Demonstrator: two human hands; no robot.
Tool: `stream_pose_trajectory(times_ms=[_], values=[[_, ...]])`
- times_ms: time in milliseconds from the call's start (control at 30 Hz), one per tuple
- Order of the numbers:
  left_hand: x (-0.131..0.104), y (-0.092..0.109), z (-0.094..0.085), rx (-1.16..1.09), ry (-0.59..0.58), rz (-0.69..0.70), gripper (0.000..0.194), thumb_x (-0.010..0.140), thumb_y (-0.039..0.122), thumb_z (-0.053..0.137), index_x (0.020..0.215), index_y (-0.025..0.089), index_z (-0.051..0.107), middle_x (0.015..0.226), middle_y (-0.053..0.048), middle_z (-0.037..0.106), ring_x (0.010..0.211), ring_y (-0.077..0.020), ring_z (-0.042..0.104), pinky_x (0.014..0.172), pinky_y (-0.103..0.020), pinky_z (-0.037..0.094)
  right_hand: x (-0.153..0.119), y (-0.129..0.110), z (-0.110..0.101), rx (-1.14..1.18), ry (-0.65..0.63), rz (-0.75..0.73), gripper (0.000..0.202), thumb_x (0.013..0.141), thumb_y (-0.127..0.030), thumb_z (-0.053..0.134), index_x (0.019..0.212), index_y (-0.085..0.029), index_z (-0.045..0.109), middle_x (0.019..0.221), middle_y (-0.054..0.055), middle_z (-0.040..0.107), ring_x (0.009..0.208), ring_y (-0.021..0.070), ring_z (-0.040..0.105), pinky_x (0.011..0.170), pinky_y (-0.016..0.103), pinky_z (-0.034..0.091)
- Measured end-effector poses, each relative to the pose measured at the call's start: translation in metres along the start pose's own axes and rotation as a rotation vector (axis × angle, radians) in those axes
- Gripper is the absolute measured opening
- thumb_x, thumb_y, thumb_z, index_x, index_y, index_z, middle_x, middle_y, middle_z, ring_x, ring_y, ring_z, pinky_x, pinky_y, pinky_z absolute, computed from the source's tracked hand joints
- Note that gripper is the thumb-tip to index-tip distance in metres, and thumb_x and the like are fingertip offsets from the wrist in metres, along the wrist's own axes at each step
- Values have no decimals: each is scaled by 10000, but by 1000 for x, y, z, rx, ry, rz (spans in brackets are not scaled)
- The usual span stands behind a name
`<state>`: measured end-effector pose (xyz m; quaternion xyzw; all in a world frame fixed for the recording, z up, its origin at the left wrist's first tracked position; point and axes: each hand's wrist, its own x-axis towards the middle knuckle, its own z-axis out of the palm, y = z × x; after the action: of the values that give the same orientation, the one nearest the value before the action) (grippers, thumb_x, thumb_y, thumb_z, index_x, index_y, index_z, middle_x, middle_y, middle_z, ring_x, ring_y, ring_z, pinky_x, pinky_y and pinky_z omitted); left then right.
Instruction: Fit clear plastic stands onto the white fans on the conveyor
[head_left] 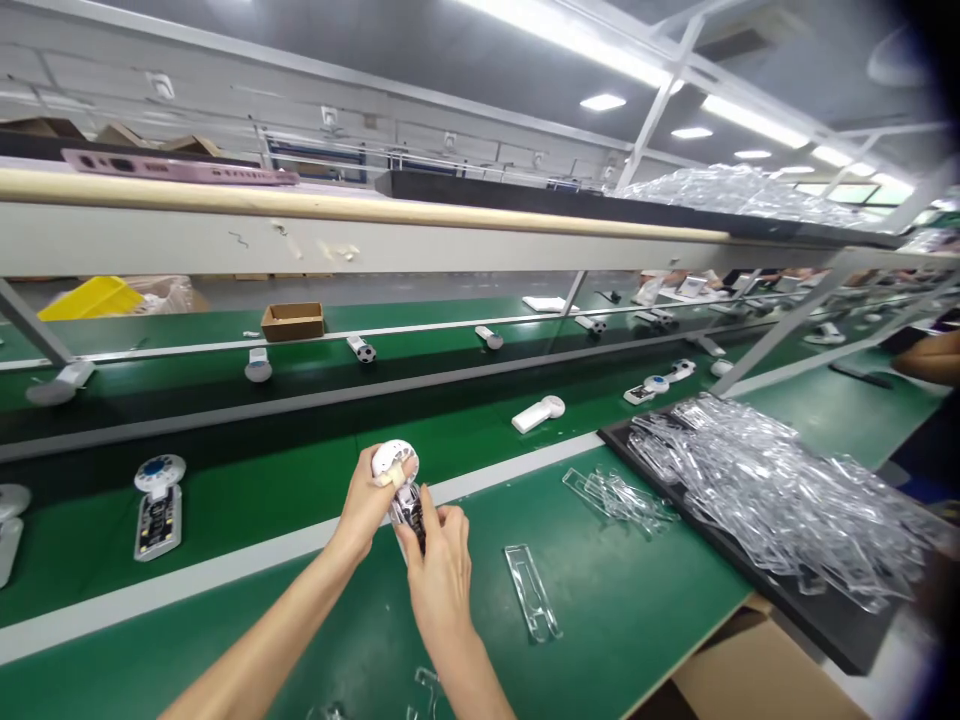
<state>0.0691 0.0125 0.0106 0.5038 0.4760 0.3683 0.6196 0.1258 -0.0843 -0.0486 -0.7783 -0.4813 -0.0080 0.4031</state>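
Left hand: clamped on white device.
Right hand: clamped on its lower body.
Clear frame: tabletop, device's four o'clock.

The device looks smooth, hard plastic, the transparent frames glossy plastic.

The left hand and right hand hide parts of the device they hold, and both forearms run off the bottom edge. The left edge cuts off a white unit, the right edge a co-worker's blurred arm; items far back are too small to tell apart.
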Motion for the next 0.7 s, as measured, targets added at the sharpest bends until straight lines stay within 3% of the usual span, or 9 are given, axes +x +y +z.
stream_pose_trajectory(times_ms=[200, 300, 367, 467, 567, 633, 700], values=[[-16, 14, -6, -122, 56, 25, 620, 581, 499, 756, 1072, 189, 540, 993, -79, 622, 789, -191, 596, 639, -288, 464, -15, -2, -4, 5, -62, 11, 498, 949, -316, 311, 1442, -319, 242, 1098, 121, 510, 982, 294, 502, 827, 526, 431], [-23, 21, -7, -236, 50, 60, 591, 607, 505, 740, 1078, 197, 559, 994, -68, 628, 805, -195, 602, 675, -302, 462, -14, 2, -10, 186, -158, -8, 579, 941, -233, 318, 1464, -345, 95, 1149, 90, 497, 971, 229, 545, 834, 429, 475], [-27, 21, -6, -338, -35, 106, 556, 625, 465, 747, 1081, 198, 574, 1033, -68, 630, 875, -199, 599, 742, -303, 458, -9, 2, -18, 293, -163, -15, 598, 932, -194, 310, 1465, -346, 84, 1189, 89, 457, 957, 194, 556, 792, 351, 503], [-29, 11, -5, -420, -224, 15, 526, 623, 416, 767, 1063, 173, 612, 1038, -81, 641, 936, -201, 585, 795, -293, 449, -3, -1, -32, 299, -139, -36, 575, 909, -163, 320, 1447, -340, 216, 1193, 95, 433, 1039, 207, 519, 850, 365, 483], [-30, -4, -6, -372, -222, -143, 509, 600, 445, 771, 989, 136, 658, 965, -88, 642, 866, -199, 585, 715, -288, 464, -1, -3, -39, 328, -176, 14, 494, 895, -228, 383, 1376, -340, 391, 1211, 89, 448, 1112, 234, 478, 916, 407, 441], [-33, -11, -6, -345, -143, -147, 496, 600, 467, 763, 958, 136, 669, 953, -77, 633, 847, -190, 578, 683, -278, 463, 2, -2, -36, 485, -154, 196, 446, 905, -343, 395, 1348, -304, 434, 1191, 82, 500, 1087, 221, 509, 902, 379, 450], [-40, -15, -3, -324, -81, -102, 502, 608, 475, 756, 983, 154, 662, 975, -67, 628, 868, -188, 573, 686, -266, 457, 9, -1, -28, 683, -59, 468, 453, 901, -470, 370, 1249, -228, 533, 1096, 84, 584, 987, 210, 571, 822, 336, 482]])
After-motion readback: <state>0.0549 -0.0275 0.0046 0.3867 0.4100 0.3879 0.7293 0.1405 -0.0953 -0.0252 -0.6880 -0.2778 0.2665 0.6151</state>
